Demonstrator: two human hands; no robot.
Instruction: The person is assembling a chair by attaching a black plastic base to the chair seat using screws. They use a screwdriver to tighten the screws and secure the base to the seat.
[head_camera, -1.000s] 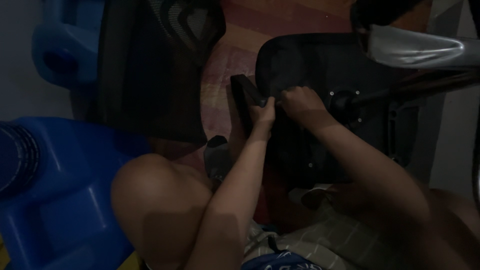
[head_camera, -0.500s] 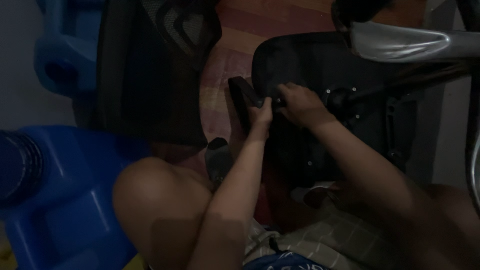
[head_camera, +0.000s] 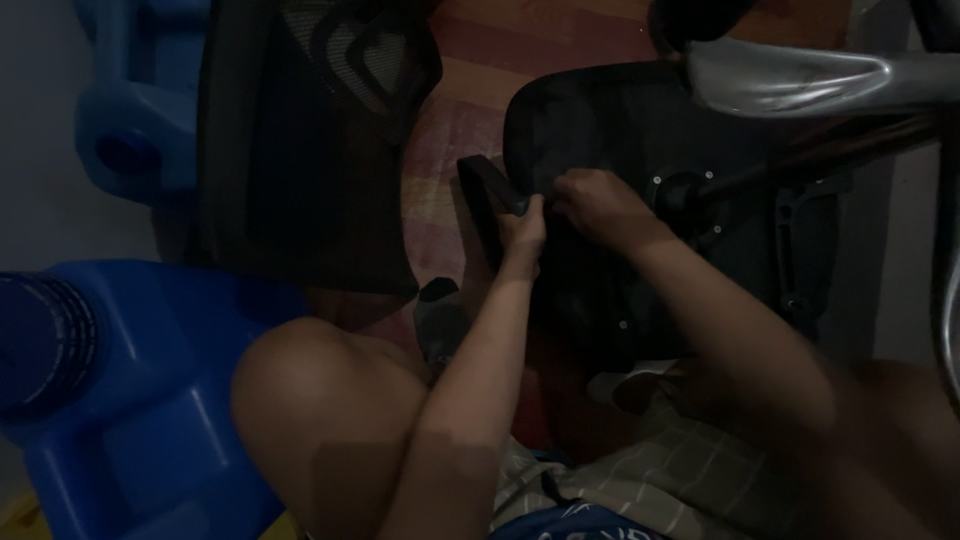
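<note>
In dim light, the left hand (head_camera: 522, 228) gripped a black armrest (head_camera: 488, 192) against the edge of an upturned chair seat (head_camera: 640, 150) lying on the floor. The right hand (head_camera: 598, 205) pinched closed at the joint. Holding the armrest steady looked key.

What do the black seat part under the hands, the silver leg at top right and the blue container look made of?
Black seat part: seemingly matte moulded plastic, small pale fasteners showing. Silver leg: probably polished metal, given its bright sheen. Blue container: likely moulded plastic, smooth and uniformly coloured. Dim light leaves all three uncertain.
</note>
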